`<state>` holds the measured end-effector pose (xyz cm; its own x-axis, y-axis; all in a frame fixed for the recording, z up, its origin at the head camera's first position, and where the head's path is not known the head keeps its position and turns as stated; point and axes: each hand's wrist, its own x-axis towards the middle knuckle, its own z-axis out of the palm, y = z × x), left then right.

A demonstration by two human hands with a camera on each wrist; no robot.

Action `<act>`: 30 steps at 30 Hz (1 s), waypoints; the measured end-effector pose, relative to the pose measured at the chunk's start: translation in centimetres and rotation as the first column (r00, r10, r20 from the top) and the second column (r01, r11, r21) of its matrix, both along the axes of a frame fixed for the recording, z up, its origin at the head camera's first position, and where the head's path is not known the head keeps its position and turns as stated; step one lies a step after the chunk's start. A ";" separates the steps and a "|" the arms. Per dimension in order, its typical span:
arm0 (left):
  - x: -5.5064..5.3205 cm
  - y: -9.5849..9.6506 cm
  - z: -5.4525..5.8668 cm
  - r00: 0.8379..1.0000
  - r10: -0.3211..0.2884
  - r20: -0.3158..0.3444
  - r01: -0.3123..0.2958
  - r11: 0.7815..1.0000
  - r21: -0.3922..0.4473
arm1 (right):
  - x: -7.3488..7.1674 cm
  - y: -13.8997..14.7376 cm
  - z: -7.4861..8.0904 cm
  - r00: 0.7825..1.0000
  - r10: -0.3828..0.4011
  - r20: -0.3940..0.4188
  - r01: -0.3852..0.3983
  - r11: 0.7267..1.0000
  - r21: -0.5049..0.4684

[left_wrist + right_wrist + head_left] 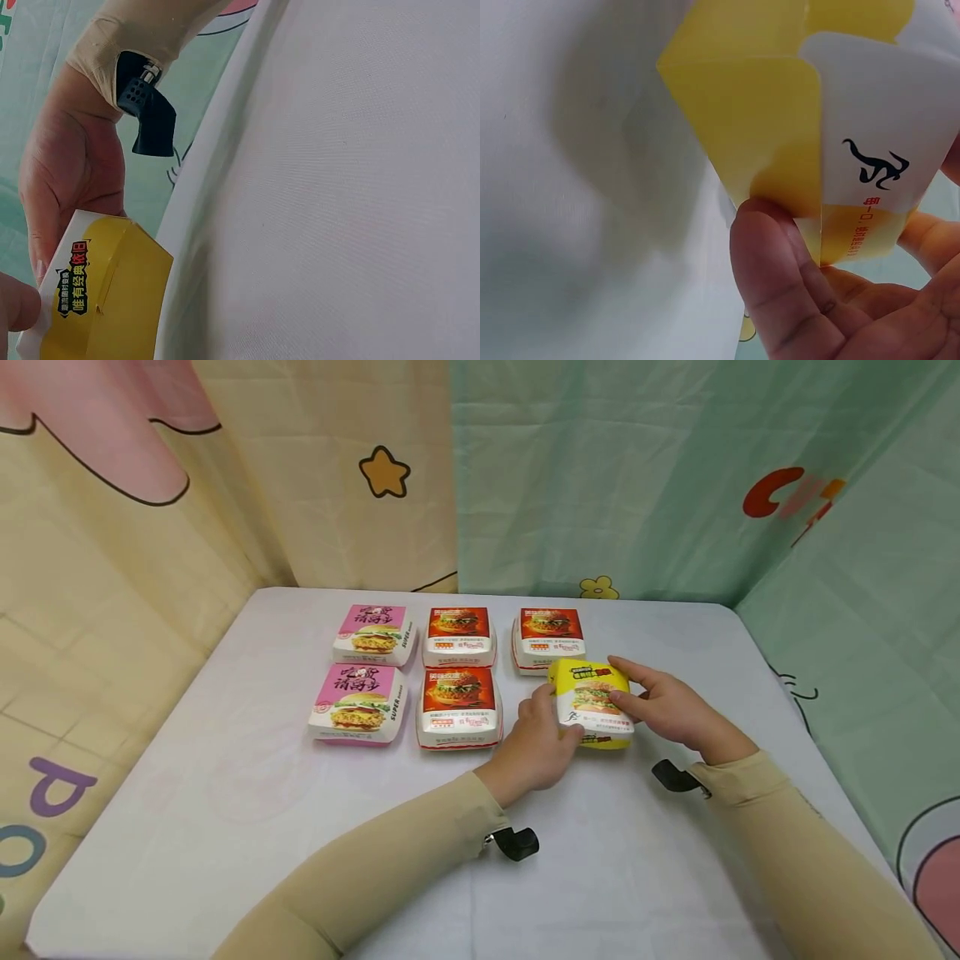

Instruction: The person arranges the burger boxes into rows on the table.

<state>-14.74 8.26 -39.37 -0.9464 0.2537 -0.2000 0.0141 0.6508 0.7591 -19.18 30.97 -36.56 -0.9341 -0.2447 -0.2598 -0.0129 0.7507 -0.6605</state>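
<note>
A yellow-and-white burger box (594, 697) is held between both hands at the right end of the front row. My left hand (534, 745) grips its left side, thumb at the near edge. The right hand (671, 708) holds the right side, with its thumb on top of the box. In the left wrist view the yellow side of the box (120, 300) faces the camera. Close up in the right wrist view, the box (877, 157) shows a black runner figure and fingertips pressed to it. Its underside is hidden in the head view.
Two pink burger boxes (360, 703) stand in a column at the left, two red ones (459, 706) beside them. Another red box (549, 639) sits just behind the yellow one. All rest on a white-covered table (262, 827), with printed curtains (600, 477) behind and at the sides.
</note>
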 end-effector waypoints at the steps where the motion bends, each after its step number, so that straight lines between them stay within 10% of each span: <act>1: 0.1 -0.1 0.0 1.000 0.002 0.001 -0.002 1.000 -0.003 | 0.0 -0.1 0.0 1.000 0.004 -0.001 -0.004 1.000 0.000; 30: 0.3 -1.5 -0.6 1.000 0.000 0.026 0.002 0.998 -0.063 | -0.6 -2.8 -1.2 1.000 -0.012 -0.011 0.013 0.995 0.094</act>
